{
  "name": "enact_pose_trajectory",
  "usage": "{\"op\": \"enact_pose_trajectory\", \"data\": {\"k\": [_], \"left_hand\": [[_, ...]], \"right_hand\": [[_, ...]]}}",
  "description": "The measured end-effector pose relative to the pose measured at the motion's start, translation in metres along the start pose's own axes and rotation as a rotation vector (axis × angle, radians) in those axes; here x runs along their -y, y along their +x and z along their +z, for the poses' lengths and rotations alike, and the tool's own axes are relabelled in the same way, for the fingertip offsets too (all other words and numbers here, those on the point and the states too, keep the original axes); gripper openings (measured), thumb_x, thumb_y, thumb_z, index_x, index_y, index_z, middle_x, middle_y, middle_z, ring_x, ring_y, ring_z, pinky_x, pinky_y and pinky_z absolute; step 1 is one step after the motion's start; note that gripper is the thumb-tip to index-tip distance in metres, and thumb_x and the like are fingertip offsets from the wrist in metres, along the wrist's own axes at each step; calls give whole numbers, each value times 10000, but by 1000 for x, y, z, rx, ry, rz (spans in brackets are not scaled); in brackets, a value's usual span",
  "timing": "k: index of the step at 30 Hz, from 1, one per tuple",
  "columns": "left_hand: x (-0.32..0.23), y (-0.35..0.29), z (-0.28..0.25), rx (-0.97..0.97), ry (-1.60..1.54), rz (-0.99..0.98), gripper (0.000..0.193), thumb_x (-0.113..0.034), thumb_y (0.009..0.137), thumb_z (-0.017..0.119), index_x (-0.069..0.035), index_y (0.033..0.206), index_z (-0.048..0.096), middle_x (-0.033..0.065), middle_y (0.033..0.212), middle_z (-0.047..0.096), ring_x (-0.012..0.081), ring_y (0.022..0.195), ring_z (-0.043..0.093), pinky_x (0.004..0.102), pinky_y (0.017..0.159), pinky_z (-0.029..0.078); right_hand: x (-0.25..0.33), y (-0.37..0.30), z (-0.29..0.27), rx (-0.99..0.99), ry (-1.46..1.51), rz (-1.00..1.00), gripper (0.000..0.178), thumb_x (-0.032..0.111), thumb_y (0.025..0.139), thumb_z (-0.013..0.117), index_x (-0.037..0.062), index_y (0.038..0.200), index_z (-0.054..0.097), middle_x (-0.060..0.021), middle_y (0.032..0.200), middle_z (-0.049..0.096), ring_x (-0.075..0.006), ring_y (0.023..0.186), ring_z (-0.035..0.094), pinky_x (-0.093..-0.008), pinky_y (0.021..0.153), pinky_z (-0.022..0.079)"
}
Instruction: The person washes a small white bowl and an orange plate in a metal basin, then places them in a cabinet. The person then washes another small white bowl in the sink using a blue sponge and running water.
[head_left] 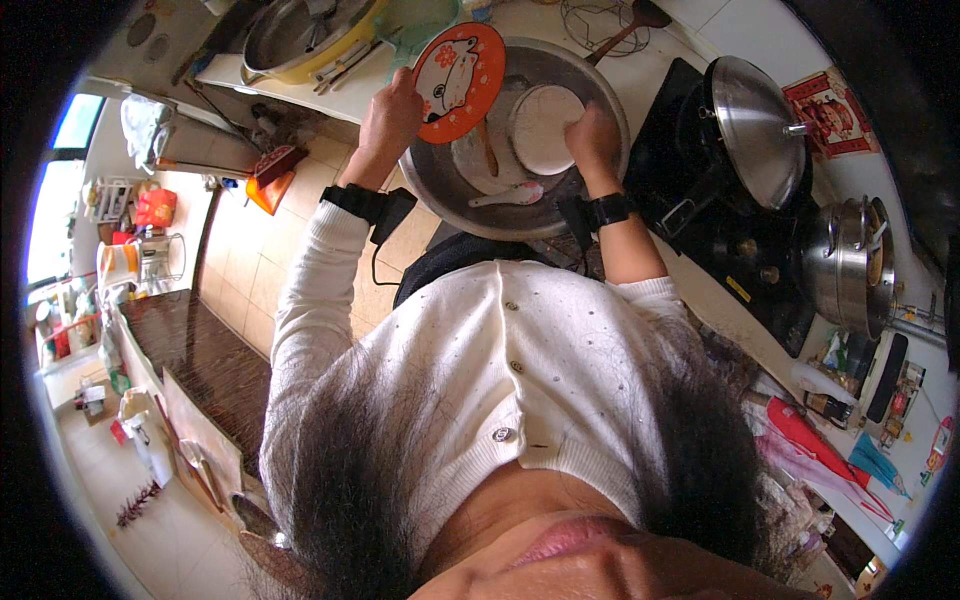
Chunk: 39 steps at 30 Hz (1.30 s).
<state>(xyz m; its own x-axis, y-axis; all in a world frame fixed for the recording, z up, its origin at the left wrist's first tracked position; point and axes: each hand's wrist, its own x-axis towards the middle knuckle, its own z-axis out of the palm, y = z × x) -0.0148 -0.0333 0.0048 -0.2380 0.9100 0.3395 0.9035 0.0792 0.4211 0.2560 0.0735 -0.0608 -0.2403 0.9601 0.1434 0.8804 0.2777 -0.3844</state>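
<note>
My left hand [393, 112] is closed on the near left edge of a round orange plate [488, 70] with a white cartoon figure on it, holding it tilted above the left side of a large metal basin [610, 85]. Inside the basin, the fingers of my right hand [597, 142] are curled on the right rim of a round white dish [545, 125]; its depth is hard to judge. A white spoon [508, 195] with a red pattern lies near the basin's front wall. Behind it is a brown wooden utensil [490, 155], partly hidden.
At right is a black stove [740, 270] with a lidded pan [755, 130] and a steel pot [850, 265]. A yellow-sided basin [262, 72] and a green colander [425, 30] stand at the back left. Behind the metal basin lie a spatula [645, 15] and a wire rack [598, 28].
</note>
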Motion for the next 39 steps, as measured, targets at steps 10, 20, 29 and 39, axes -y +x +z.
{"op": "enact_pose_trajectory", "data": {"k": [10,20,29,39], "left_hand": [[2,-5,3,-113,-14,128,243,-163,880,470,-119,1117,442,212,894,612,436,768,588,501,607,484],[-10,6,23,-90,-147,87,259,-145,903,484,-100,1157,465,196,955,608,423,860,579,450,672,483],[8,18,68,-136,-366,44,364,-159,862,516,-103,1211,430,231,1046,583,425,901,569,455,721,484],[-12,-34,118,364,336,792,616,-199,772,593,-119,1340,369,178,1396,336,324,1266,368,455,1050,297]], "right_hand": [[-37,0,52,608,1033,404,379,158,762,659,-51,1058,546,-140,925,617,-267,764,625,-419,629,538],[-9,56,44,298,1258,77,519,333,748,731,-24,1087,567,-75,990,617,-169,890,572,-313,748,462],[3,50,4,-241,761,-245,275,235,821,652,33,1006,632,-111,880,669,-231,819,646,-363,638,500],[12,19,-42,-643,340,-185,177,215,813,638,45,855,666,-176,705,631,-334,636,626,-376,555,485]]}}
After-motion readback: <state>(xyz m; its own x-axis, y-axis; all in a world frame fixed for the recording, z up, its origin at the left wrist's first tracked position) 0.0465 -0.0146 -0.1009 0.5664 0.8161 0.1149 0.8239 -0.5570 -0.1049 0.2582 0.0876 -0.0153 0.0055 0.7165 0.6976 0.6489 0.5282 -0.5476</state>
